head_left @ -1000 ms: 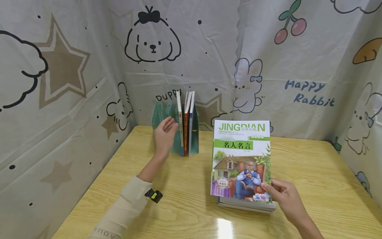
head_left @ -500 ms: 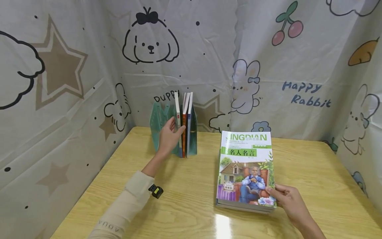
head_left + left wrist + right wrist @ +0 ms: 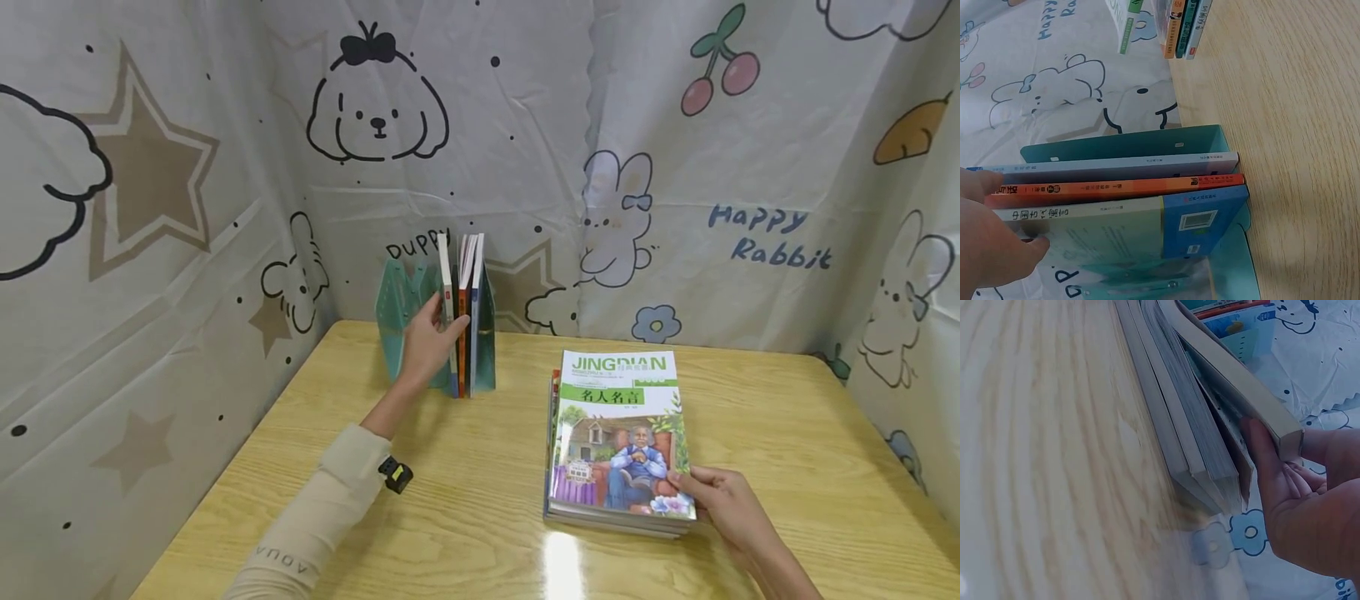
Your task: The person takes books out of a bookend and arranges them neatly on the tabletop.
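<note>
The worktop (image 3: 480,483) is yellow, with wavy wood grain. Near its far left corner, the rack (image 3: 391,325) is teal green. In it are an orange-spined book (image 3: 1129,187), a pale green book (image 3: 1104,233) with a blue lower part, and a pale-blue-spined book (image 3: 1122,165). Nearer to the right edge, the top book (image 3: 622,442) is white, with green lettering, a green band and a drawing in red, blue and purple. The cloth (image 3: 510,100) is whitish, printed with brown stars, pink cherries and blue letters. The left sleeve (image 3: 315,508) is cream.
</note>
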`<state>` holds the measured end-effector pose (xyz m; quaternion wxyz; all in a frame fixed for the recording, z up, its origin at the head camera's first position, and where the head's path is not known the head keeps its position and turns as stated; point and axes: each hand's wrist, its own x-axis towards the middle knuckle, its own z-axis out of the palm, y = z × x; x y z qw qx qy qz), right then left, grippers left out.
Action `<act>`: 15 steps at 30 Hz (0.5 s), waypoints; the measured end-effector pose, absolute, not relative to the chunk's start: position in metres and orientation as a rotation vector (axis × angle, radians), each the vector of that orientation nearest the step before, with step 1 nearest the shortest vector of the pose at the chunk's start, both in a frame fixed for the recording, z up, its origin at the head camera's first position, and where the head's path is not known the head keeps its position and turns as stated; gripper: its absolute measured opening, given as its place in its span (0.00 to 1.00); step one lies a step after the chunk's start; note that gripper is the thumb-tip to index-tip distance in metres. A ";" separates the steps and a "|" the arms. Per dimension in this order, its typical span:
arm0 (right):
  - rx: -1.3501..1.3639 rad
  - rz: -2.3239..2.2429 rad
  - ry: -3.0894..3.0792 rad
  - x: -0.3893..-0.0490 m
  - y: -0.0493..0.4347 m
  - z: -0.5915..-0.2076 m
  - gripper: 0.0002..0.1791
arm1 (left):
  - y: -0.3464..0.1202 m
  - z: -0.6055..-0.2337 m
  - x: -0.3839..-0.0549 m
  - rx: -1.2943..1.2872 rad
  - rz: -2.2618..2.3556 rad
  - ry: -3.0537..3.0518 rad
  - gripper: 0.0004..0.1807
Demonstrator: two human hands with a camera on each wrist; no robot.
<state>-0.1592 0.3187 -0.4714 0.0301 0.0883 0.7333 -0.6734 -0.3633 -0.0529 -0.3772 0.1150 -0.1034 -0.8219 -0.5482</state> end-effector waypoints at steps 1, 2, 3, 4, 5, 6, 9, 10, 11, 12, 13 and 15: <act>0.241 -2.073 2.254 -0.160 0.320 -0.472 0.18 | -0.053 -0.377 -0.364 -0.305 -1.601 -2.408 0.40; 0.220 -2.070 2.247 -0.161 0.321 -0.472 0.18 | -0.053 -0.378 -0.365 -0.310 -1.595 -2.405 0.40; 0.201 -2.065 2.246 -0.162 0.321 -0.473 0.18 | -0.052 -0.378 -0.365 -0.310 -1.588 -2.404 0.39; 0.178 -2.059 2.237 -0.164 0.323 -0.473 0.17 | -0.052 -0.378 -0.365 -0.312 -1.586 -2.400 0.39; 0.164 -2.055 2.232 -0.165 0.323 -0.473 0.17 | -0.052 -0.378 -0.366 -0.314 -1.581 -2.397 0.39; 0.162 -2.045 2.233 -0.166 0.324 -0.473 0.16 | -0.052 -0.378 -0.366 -0.318 -1.577 -2.394 0.38; 0.162 -2.054 2.198 -0.168 0.326 -0.475 0.17 | -0.051 -0.379 -0.367 -0.324 -1.564 -2.393 0.37; 0.162 -2.056 2.185 -0.169 0.326 -0.476 0.18 | -0.050 -0.380 -0.367 -0.325 -1.559 -2.392 0.36; 0.164 -2.053 2.181 -0.169 0.327 -0.476 0.19 | -0.050 -0.380 -0.368 -0.327 -1.561 -2.388 0.36; 0.153 -2.058 2.169 -0.169 0.327 -0.477 0.21 | -0.050 -0.380 -0.368 -0.328 -1.561 -2.382 0.35; 0.141 -2.068 2.147 -0.170 0.328 -0.477 0.22 | -0.049 -0.381 -0.368 -0.329 -1.562 -2.375 0.34; 0.129 -2.072 2.122 -0.170 0.329 -0.478 0.22 | -0.048 -0.382 -0.369 -0.329 -1.558 -2.356 0.32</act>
